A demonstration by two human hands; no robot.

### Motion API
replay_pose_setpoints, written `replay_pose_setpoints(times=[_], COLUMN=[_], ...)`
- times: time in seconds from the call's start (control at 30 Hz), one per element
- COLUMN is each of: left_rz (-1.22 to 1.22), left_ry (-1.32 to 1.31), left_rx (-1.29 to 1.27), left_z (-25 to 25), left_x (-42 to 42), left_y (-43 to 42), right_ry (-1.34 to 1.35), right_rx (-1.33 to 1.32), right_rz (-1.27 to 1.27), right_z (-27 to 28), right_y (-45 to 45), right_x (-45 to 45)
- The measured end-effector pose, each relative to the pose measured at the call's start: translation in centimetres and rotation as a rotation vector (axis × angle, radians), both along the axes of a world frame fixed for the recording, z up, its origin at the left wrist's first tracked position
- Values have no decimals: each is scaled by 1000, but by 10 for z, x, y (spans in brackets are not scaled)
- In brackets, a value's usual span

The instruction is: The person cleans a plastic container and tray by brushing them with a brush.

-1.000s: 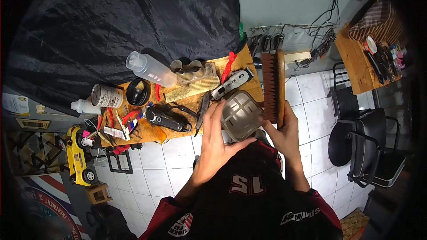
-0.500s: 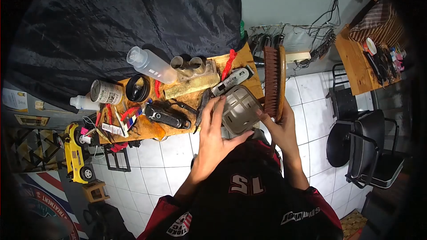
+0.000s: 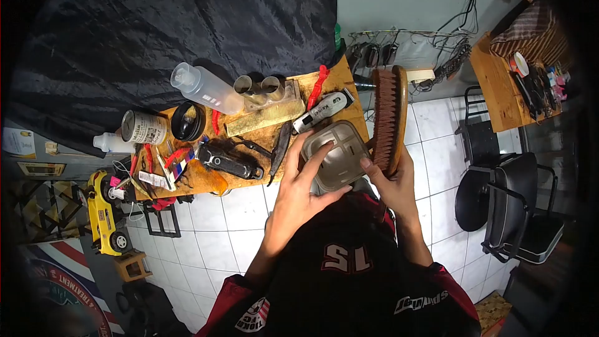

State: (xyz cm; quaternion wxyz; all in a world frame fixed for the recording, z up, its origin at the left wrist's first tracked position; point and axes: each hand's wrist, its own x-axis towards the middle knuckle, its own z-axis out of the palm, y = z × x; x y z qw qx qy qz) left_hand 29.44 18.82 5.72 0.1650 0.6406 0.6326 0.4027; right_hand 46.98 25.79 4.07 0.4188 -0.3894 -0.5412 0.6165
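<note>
A grey translucent square container (image 3: 340, 161) is held in front of my chest. My left hand (image 3: 296, 195) grips its left side, with one finger lying across its face and the thumb along its lower edge. My right hand (image 3: 395, 184) holds a wooden brush (image 3: 392, 118) with brown bristles, pointing upward, and its thumb touches the container's right edge. Just beyond the container, a white and black clipper (image 3: 323, 111) lies on the wooden table (image 3: 350, 112). A black clipper (image 3: 229, 161) and a yellowish comb (image 3: 266, 118) lie left of it.
On the table are a clear bottle (image 3: 207, 89), a labelled jar (image 3: 145, 127), a black round tub (image 3: 188, 121) and red clips. Black cloth (image 3: 181, 25) hangs behind. A black chair (image 3: 513, 206) and a second wooden table (image 3: 490, 90) stand at the right; a yellow toy car (image 3: 102, 213) is at the left.
A finger of my left hand has moved from the container's edge onto its face. The brush has tilted slightly and shifted a little to the right.
</note>
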Motion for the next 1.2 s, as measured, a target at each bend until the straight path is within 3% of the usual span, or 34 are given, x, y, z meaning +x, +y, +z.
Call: replay_pose_setpoints(times=[0.37, 0.97, 1.2], left_rz=[-122, -155, -169], left_ry=[-41, -146, -144], left_rx=[-75, -96, -82], left_z=[-6, -8, -6], left_x=[-16, -23, -24], left_y=[8, 15, 17], right_ry=[156, 142, 185], right_rx=[-116, 11, -158], right_rz=[-23, -164, -134], right_z=[-24, -26, -22], right_y=[-5, 4, 6], right_x=[4, -18, -19])
